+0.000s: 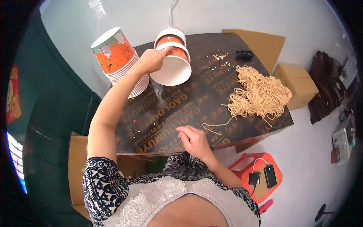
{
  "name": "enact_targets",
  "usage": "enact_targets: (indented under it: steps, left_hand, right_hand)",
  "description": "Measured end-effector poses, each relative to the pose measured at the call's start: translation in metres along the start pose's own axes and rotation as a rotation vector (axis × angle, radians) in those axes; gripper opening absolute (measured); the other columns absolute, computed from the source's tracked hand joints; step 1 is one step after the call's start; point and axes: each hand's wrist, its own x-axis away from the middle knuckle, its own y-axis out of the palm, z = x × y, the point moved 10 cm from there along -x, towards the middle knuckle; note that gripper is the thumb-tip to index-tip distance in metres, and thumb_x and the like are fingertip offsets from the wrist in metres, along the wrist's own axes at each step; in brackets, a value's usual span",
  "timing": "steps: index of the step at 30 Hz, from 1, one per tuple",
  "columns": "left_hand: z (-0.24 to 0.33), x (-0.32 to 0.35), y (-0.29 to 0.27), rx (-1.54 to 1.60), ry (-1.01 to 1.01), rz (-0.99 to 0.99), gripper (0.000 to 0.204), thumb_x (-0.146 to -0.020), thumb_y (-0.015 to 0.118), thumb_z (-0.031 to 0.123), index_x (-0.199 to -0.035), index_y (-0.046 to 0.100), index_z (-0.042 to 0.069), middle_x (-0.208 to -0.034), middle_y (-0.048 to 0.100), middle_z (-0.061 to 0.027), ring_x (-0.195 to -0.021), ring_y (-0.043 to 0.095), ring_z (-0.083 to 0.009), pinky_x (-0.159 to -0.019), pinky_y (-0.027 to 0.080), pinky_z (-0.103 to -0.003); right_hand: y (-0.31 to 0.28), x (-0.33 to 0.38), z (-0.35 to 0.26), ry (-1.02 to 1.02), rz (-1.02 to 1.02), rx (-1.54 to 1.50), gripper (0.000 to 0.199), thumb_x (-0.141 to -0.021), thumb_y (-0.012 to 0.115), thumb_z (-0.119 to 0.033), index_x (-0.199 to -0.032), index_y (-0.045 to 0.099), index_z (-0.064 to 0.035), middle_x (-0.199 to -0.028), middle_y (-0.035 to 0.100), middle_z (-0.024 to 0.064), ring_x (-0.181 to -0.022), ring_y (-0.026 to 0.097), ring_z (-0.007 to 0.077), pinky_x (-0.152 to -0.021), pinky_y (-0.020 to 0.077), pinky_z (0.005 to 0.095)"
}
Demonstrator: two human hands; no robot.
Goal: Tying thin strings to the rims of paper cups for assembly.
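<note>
Ok, left hand (153, 59) is up at the rim of the top paper cup (172, 62) in the short stack lying on its side on the dark board (166, 113), fingers curled on the rim, thumb hidden so can't tell if it's a real pinch. Right hand (193, 139) rests loosely curled at the near edge, holding nothing, beside a stray string (212, 128) from the noodle-like pile (259, 94). Tall cup stack (119, 56) sits just left. Imo pull one cup straight along the stack axis, no twisting.

Left hand (152, 60) extended far forward, fingers curled, gripping; right hand (193, 139) near body, loosely curled, palm down.
</note>
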Motion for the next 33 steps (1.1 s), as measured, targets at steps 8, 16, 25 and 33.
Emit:
enact_targets:
  steps: [8,16,25,33]
  left_hand:
    - [-0.021,0.031,-0.037,0.414,-0.158,0.188,0.058,-0.078,0.050,0.002,-0.135,0.052,0.012,-0.100,0.066,-0.0270,-0.095,0.066,-0.0399,-0.084,0.050,-0.046]
    - [-0.014,0.110,-0.021,1.062,-0.504,0.199,0.048,-0.075,0.044,-0.006,-0.121,0.057,-0.006,-0.091,0.066,-0.0146,-0.078,0.065,-0.0242,-0.071,0.053,-0.033]
    - [0.037,0.160,-0.013,1.223,-0.747,0.155,0.037,-0.079,0.043,-0.005,-0.115,0.053,-0.008,-0.076,0.057,-0.0101,-0.043,0.050,-0.0157,-0.032,0.041,-0.031]
    - [0.073,0.189,-0.016,1.524,-0.739,0.176,0.049,-0.095,0.049,0.012,-0.136,0.036,-0.012,-0.088,0.062,-0.0152,-0.044,0.054,-0.0146,-0.037,0.049,-0.029]
  right_hand:
    - [-0.008,0.002,-0.022,-0.116,0.040,-0.143,0.015,-0.085,0.061,0.003,-0.099,0.066,0.0000,-0.080,0.067,0.0112,-0.068,0.066,0.0226,-0.059,0.0506,0.0324]
    - [-0.119,0.005,-0.012,0.091,0.089,0.385,0.008,-0.084,0.066,-0.009,-0.085,0.061,-0.0030,-0.083,0.061,0.0124,-0.082,0.058,0.0340,-0.074,0.0462,0.0429]
    - [-0.088,0.027,0.026,0.185,-0.112,0.691,0.013,-0.080,0.068,-0.009,-0.081,0.056,-0.0049,-0.080,0.054,0.0113,-0.085,0.052,0.0328,-0.077,0.0428,0.0425]
    - [-0.096,0.014,-0.010,0.028,0.012,0.412,0.014,-0.081,0.067,-0.004,-0.080,0.053,-0.0036,-0.092,0.056,0.0149,-0.095,0.053,0.0347,-0.086,0.0438,0.0419]
